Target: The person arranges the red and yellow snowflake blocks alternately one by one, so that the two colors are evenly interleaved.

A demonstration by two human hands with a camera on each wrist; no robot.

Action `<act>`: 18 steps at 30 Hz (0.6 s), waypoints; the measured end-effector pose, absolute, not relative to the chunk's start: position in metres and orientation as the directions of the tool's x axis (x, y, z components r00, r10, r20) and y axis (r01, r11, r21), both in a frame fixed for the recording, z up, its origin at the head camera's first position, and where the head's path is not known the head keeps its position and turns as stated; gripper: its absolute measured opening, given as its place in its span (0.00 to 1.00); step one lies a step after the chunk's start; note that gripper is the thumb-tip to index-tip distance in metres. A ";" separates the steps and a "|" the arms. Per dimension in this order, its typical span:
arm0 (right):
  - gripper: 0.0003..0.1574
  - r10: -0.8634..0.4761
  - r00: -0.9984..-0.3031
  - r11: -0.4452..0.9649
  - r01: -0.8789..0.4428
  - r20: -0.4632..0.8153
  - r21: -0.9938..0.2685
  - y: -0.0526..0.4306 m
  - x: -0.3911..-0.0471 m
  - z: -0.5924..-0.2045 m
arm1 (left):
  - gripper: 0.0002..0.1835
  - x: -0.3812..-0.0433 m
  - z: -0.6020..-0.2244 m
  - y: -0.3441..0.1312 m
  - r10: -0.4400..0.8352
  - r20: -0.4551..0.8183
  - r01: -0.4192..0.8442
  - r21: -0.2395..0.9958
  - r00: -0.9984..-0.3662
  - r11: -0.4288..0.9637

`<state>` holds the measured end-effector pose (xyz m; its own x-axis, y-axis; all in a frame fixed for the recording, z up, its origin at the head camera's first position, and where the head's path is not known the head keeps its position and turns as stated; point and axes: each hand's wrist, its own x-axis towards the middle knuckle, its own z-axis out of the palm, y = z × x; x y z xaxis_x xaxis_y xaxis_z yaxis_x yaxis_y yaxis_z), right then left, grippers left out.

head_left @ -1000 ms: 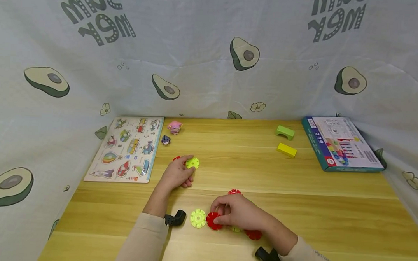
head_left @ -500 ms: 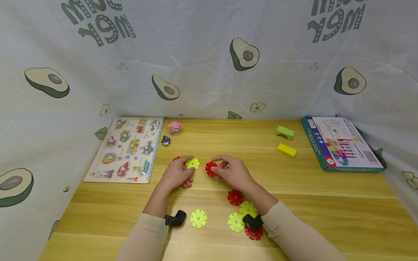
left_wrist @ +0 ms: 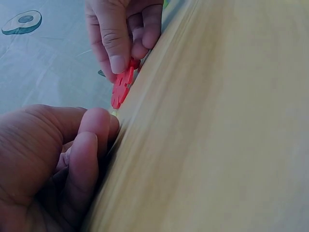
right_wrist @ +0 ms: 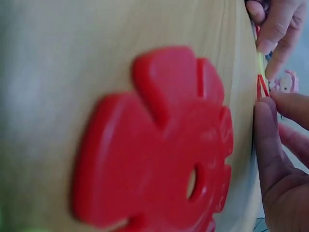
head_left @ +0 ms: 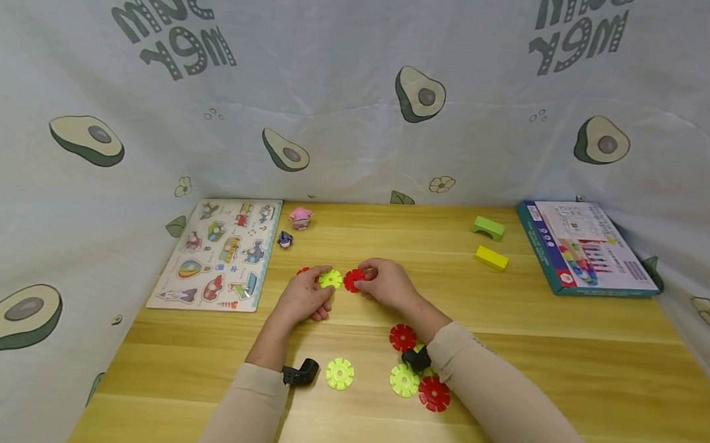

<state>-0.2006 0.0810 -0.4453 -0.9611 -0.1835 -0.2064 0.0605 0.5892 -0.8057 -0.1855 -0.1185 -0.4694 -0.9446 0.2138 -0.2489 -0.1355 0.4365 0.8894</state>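
In the head view my left hand (head_left: 305, 297) pinches a yellow-green notched plastic disc (head_left: 331, 280) between thumb and forefinger, close to the table. Part of another red disc (head_left: 302, 271) shows behind that hand. On the right, my right hand (head_left: 388, 286) grips a red notched disc (head_left: 352, 280) by its far side, with its left edge at the yellow-green one. The left wrist view shows this red disc (left_wrist: 122, 89) tilted on edge, held by thumb and fingertips. Most of the yellow-green disc is hidden there by the left fingers (left_wrist: 94, 123).
Nearer me lie a single yellow-green disc (head_left: 340, 374) and a cluster with red discs (head_left: 434, 393), partly under the right wrist camera (head_left: 417, 360). A puzzle board (head_left: 217, 255), small figures (head_left: 300, 218), blocks (head_left: 491, 258) and a flat box (head_left: 588, 248) stand farther back.
My right hand has carried the red disc from the near cluster away from me, then leftward up to the yellow-green disc. The left hand has kept its hold in place.
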 end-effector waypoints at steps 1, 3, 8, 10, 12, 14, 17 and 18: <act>0.22 -0.181 -0.964 0.617 0.044 -0.196 -0.786 0.081 -0.201 -0.445 | 0.27 -0.186 -0.469 -0.118 0.212 -0.250 -0.138 0.889 -0.945 0.436; 0.24 -0.179 -0.968 0.664 0.012 -0.174 -0.748 0.082 -0.201 -0.444 | 0.27 -0.186 -0.470 -0.118 0.208 -0.251 -0.140 0.889 -0.945 0.437; 0.24 -0.196 -0.967 0.709 -0.026 -0.162 -0.704 0.083 -0.202 -0.445 | 0.27 -0.186 -0.470 -0.118 0.207 -0.252 -0.140 0.888 -0.945 0.439; 0.22 -0.209 -0.965 0.724 -0.043 -0.159 -0.689 0.084 -0.204 -0.446 | 0.27 -0.186 -0.470 -0.118 0.208 -0.254 -0.143 0.888 -0.944 0.438; 0.20 -0.226 -0.963 0.741 -0.071 -0.148 -0.668 0.084 -0.205 -0.447 | 0.27 -0.185 -0.469 -0.118 0.210 -0.257 -0.146 0.890 -0.943 0.433; 0.19 -0.237 -0.962 0.749 -0.091 -0.138 -0.656 0.084 -0.205 -0.448 | 0.27 -0.185 -0.468 -0.118 0.209 -0.264 -0.154 0.891 -0.942 0.428; 0.19 -0.244 -0.960 0.750 -0.098 -0.135 -0.654 0.084 -0.205 -0.448 | 0.27 -0.185 -0.468 -0.118 0.211 -0.264 -0.156 0.893 -0.941 0.422; 0.20 -0.244 -0.960 0.745 -0.092 -0.140 -0.661 0.084 -0.205 -0.447 | 0.27 -0.185 -0.468 -0.118 0.211 -0.264 -0.156 0.893 -0.941 0.423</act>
